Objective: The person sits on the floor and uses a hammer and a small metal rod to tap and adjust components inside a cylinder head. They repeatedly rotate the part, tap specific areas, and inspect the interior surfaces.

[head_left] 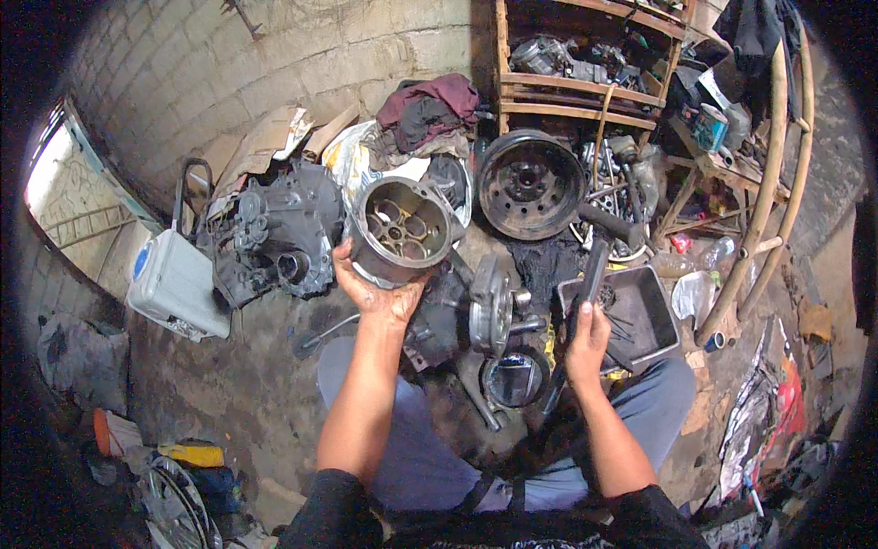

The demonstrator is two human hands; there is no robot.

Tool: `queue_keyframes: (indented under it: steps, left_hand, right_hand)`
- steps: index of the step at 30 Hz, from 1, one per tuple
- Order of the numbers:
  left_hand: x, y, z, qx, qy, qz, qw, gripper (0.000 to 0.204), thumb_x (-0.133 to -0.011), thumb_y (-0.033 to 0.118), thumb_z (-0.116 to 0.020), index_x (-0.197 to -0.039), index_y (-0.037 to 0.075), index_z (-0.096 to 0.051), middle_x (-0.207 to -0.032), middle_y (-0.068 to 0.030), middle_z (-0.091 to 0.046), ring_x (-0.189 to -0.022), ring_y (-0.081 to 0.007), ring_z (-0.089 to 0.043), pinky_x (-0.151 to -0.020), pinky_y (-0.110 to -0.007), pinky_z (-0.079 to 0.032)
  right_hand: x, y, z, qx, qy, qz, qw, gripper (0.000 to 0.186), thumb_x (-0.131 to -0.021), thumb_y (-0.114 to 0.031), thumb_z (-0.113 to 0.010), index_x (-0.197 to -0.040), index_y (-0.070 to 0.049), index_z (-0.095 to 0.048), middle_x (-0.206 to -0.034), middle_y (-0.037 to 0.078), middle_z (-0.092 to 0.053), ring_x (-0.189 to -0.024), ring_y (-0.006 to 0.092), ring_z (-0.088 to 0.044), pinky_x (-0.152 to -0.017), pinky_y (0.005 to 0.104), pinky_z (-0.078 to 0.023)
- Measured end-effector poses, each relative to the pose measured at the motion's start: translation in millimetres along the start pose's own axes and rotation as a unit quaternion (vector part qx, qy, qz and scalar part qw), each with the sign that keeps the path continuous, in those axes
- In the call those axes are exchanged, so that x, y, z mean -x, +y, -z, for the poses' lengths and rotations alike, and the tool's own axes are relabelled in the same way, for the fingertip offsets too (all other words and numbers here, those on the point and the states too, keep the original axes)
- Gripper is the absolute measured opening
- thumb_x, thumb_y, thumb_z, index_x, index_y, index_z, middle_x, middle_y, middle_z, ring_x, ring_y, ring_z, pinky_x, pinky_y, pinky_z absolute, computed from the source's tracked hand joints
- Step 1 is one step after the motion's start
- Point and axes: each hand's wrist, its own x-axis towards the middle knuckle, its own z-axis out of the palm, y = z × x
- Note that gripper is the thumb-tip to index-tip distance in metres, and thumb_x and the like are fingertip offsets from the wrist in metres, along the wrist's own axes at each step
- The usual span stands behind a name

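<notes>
My left hand (382,295) holds up a round, hollow metal housing (361,240), its fingers and palm under and around the near side. The housing's open mouth faces me and shows a spoked, oily inside. My right hand (587,346) is closed round the dark handle of a hammer (596,265), held upright with its thick head at the top. Between my knees, on the ground, stands a dark machine part with a round metal flange (491,306). A dark round dish (514,377) with liquid or a shiny inside lies close to me.
A grey rectangular tray (660,306) with thin rods sits beside my right knee. Behind stand a black wheel rim (530,183) and a large gearbox casing (283,229). A white jerrycan (178,284) is at left. A wooden shelf (585,91) and bamboo poles (764,183) rise at right.
</notes>
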Motion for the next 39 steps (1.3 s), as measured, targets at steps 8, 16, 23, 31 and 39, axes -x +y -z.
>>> queue_keyframes:
  steps: [8, 16, 23, 31, 39]
  left_hand:
    - [-2.2, -7.1, 17.6, -0.063, 0.045, 0.011, 0.997, 0.083, -0.077, 0.054, -0.065, -0.144, 0.008, -0.05, -0.142, -0.0193, -0.054, -0.129, -0.042, -0.053, -0.105, -0.064, -0.044]
    - [1.6, -21.3, 18.3, -0.082, 0.05, 0.042, 0.994, 0.084, -0.077, 0.055, -0.064, -0.145, 0.009, -0.049, -0.142, -0.0197, -0.053, -0.129, -0.0415, -0.052, -0.105, -0.063, -0.044]
    - [12.7, -29.9, 28.1, -0.1, 0.055, 0.082, 0.99, 0.087, -0.078, 0.061, -0.056, -0.149, 0.012, -0.048, -0.149, -0.0198, -0.049, -0.134, -0.0458, -0.049, -0.109, -0.071, -0.039]
    - [19.3, -34.6, 38.7, -0.07, 0.068, 0.138, 0.986, 0.083, -0.082, 0.062, -0.054, -0.147, 0.011, -0.051, -0.147, -0.0188, -0.052, -0.131, -0.0442, -0.052, -0.108, -0.068, -0.042]
    - [21.0, -31.2, 49.7, -0.05, 0.072, 0.161, 0.983, 0.082, -0.082, 0.068, -0.055, -0.141, 0.011, -0.058, -0.138, -0.0174, -0.061, -0.122, -0.0405, -0.06, -0.104, -0.061, -0.047]
  right_hand:
    - [-5.9, 62.0, -13.3, 0.075, -0.05, -0.302, 0.949, 0.059, -0.099, -0.048, -0.065, -0.1, 0.011, -0.069, -0.082, 0.016, -0.069, -0.083, 0.0248, -0.066, -0.083, 0.0422, -0.052]
    - [16.6, 125.5, 16.5, 0.093, -0.029, -0.339, 0.936, 0.049, -0.097, -0.049, -0.066, -0.093, -0.001, -0.072, -0.064, 0.004, -0.063, -0.05, 0.0144, -0.058, -0.047, 0.0322, -0.043]
    - [23.0, 153.5, 20.9, 0.122, 0.006, -0.338, 0.933, 0.049, -0.099, -0.047, -0.065, -0.074, -0.005, -0.06, -0.057, 0.003, -0.055, -0.038, 0.0162, -0.048, -0.037, 0.0337, -0.036]
    - [8.7, 183.7, 20.6, 0.005, 0.042, -0.393, 0.918, 0.047, -0.097, -0.044, -0.067, -0.09, 0.003, -0.069, -0.062, 0.008, -0.06, -0.042, 0.02, -0.055, -0.035, 0.037, -0.039]
    - [-5.9, 165.1, 8.2, -0.051, 0.072, -0.391, 0.916, 0.04, -0.101, -0.041, -0.062, -0.088, -0.004, -0.055, -0.054, 0.004, -0.049, -0.036, 0.0163, -0.045, -0.032, 0.0336, -0.032]
